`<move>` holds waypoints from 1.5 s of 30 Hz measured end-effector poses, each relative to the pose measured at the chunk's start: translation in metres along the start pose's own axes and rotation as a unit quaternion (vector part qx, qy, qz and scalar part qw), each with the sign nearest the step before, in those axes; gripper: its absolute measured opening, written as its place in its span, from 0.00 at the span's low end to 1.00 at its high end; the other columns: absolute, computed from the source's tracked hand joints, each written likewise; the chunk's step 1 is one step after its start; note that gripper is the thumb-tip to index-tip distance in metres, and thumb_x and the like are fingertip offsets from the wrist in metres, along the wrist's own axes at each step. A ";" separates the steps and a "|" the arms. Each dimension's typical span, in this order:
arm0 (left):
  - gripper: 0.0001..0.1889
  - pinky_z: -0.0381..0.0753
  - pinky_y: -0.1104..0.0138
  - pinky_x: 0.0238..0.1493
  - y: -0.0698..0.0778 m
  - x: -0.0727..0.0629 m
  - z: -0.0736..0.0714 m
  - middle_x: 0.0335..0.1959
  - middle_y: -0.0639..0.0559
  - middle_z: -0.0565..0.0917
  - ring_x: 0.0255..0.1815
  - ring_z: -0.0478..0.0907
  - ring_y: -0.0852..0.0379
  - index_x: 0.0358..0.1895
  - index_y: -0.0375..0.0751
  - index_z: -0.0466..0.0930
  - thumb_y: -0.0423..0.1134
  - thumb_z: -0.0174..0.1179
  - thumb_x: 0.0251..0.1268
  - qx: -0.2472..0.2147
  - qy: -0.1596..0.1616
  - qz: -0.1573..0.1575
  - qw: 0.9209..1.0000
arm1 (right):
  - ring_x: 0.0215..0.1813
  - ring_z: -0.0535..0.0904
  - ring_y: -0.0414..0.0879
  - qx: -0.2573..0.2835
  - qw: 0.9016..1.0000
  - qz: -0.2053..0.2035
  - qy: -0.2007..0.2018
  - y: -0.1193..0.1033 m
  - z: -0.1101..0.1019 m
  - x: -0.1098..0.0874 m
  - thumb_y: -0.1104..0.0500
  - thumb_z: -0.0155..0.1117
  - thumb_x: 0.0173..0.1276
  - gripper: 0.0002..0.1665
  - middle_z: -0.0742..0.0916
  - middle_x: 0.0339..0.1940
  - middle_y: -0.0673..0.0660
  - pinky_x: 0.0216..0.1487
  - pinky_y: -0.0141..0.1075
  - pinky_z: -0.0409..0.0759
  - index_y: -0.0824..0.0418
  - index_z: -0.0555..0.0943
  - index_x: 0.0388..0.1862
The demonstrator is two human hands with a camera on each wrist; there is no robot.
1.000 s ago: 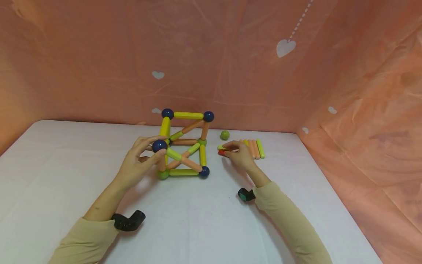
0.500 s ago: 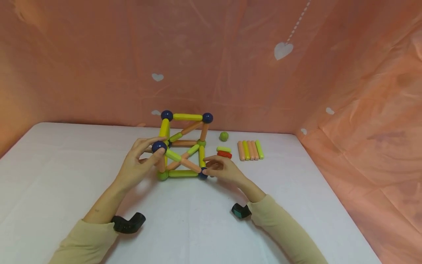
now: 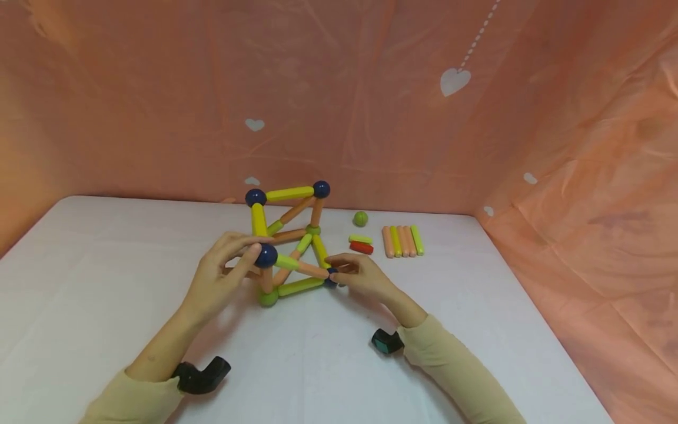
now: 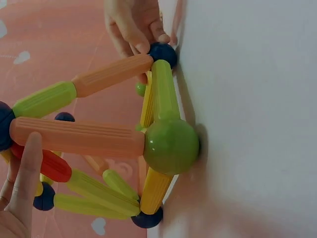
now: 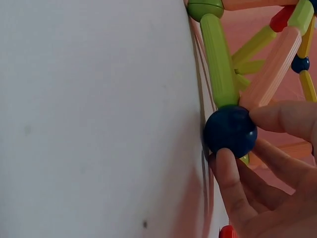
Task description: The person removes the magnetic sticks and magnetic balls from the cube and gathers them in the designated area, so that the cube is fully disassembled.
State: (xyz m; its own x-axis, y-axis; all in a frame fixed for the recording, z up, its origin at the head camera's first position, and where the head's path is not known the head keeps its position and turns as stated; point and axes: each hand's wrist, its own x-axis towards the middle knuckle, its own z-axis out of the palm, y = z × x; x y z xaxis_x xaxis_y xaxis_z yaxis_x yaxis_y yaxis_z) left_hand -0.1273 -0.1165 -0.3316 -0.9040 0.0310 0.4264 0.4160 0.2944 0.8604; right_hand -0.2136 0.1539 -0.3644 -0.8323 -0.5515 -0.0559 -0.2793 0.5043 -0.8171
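A cube-like frame of magnetic rods (image 3: 290, 193) and balls stands on the table, joined from yellow, green and orange pieces with dark blue and green balls. My left hand (image 3: 216, 281) grips its upper front-left blue ball (image 3: 266, 255). In the left wrist view, a finger of that hand lies along an orange rod (image 4: 79, 136), which runs to a green ball (image 4: 172, 147) at the lower corner. My right hand (image 3: 366, 277) pinches the lower front-right blue ball (image 5: 231, 131), where a green rod (image 5: 218, 59) and an orange rod (image 5: 272, 69) meet.
Right of the frame lie a short green rod (image 3: 361, 239) and a short red rod (image 3: 362, 248). Behind them is a loose green ball (image 3: 361, 218). Several longer rods (image 3: 404, 241) lie in a row farther right. A pink cloth (image 3: 360, 106) hangs behind the white table (image 3: 477, 306).
My right hand has left the short rods and come to the lower right blue ball. The frame has turned, its front-left corner coming nearer with my left hand and its back top shifting left.
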 end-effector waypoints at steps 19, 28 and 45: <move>0.17 0.82 0.74 0.36 0.013 -0.012 0.015 0.43 0.51 0.76 0.42 0.74 0.67 0.57 0.44 0.80 0.35 0.61 0.66 0.071 0.006 0.016 0.997 | 0.54 0.79 0.51 -0.006 0.998 0.033 0.052 -0.005 -0.001 0.020 0.63 0.58 0.68 0.18 0.84 0.53 0.60 0.55 0.40 0.78 0.64 0.80 0.56; 0.20 0.82 0.74 0.36 0.020 -0.010 0.008 0.42 0.53 0.79 0.40 0.77 0.64 0.55 0.48 0.81 0.36 0.68 0.58 0.077 0.003 0.028 0.997 | 0.54 0.79 0.51 -0.026 0.998 0.027 0.050 -0.005 0.000 0.020 0.62 0.57 0.69 0.18 0.84 0.53 0.59 0.54 0.40 0.78 0.62 0.79 0.57; 0.18 0.68 0.59 0.60 -0.007 0.023 -0.015 0.59 0.37 0.67 0.60 0.63 0.48 0.57 0.38 0.79 0.35 0.62 0.64 0.143 0.078 0.082 0.983 | 0.53 0.80 0.53 -0.016 0.997 0.016 0.079 -0.011 0.008 0.010 0.64 0.60 0.67 0.17 0.84 0.52 0.59 0.55 0.43 0.79 0.63 0.80 0.54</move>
State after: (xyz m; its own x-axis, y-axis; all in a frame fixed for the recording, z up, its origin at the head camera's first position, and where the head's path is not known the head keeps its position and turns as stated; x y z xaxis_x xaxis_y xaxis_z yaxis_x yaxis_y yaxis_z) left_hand -0.1496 -0.1317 -0.3233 -0.7916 -0.0396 0.6098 0.4902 0.5547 0.6723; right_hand -0.2155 0.1375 -0.3609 -0.9054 -0.4245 0.0120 -0.2646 0.5418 -0.7978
